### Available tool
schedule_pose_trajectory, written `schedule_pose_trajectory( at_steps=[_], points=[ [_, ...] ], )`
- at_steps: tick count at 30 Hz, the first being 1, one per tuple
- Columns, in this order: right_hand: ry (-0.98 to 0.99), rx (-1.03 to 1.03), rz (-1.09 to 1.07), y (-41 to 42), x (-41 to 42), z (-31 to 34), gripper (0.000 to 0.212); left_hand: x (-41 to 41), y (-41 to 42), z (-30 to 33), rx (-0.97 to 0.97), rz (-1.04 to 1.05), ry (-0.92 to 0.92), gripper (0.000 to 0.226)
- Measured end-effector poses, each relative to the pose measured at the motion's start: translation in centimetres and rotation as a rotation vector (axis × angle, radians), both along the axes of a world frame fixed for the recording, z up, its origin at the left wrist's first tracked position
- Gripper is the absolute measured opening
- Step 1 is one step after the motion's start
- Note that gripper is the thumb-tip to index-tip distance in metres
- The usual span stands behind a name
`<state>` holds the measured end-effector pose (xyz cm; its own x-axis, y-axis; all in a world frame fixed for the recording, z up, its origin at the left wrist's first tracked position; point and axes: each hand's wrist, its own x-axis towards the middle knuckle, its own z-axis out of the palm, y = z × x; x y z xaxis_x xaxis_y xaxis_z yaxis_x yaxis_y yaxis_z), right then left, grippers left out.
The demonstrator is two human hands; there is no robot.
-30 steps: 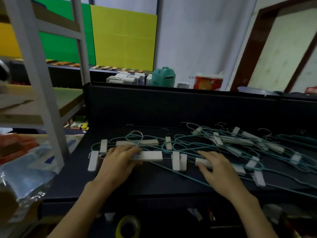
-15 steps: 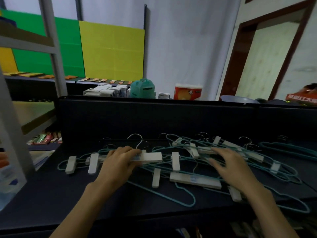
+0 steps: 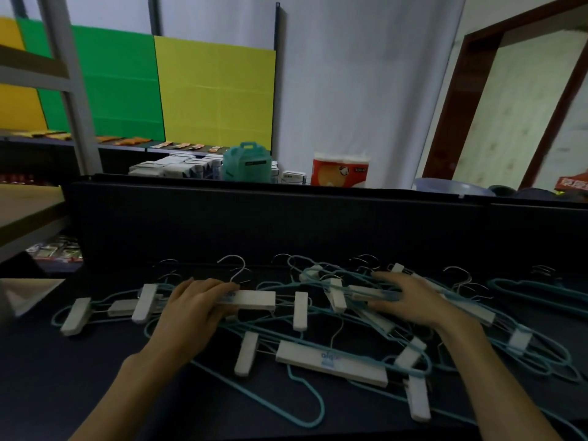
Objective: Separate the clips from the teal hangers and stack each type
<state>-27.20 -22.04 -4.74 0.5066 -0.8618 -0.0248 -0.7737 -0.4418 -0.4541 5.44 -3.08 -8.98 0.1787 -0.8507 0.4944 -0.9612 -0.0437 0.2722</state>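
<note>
The teal hangers (image 3: 366, 319) lie tangled across the middle and right of the frame on the dark table (image 3: 79, 386), white clips (image 3: 300, 310) still on them. The left hand (image 3: 191, 310) curls round a white bar (image 3: 251, 299) at centre; the right hand (image 3: 410, 300) rests on the heap, fingers spread and nearly straight. The hangers look light, thin and springy — likely to snag — so take each by its bar beside a clip.

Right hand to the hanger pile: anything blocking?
Nothing visible. The right hand already rests with spread fingers on the tangled teal hangers, touching a white bar there. The left hand holds another white bar. The hangers overlap, so lifting one may drag its neighbours.
</note>
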Motion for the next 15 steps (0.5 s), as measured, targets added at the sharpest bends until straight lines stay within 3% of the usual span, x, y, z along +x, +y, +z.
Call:
schedule_pose_trajectory(
  at_steps=[5,15],
  points=[
    [-0.03,0.012,-0.007,-0.5,0.0,-0.1,0.081,0.0,-0.7,0.0,-0.002,-0.021,0.016,0.037],
    [-0.101,-0.317,-0.143,3.8,0.3,1.3,0.096,0.7,-0.9,0.9,0.012,-0.132,0.034,0.037]
  ],
)
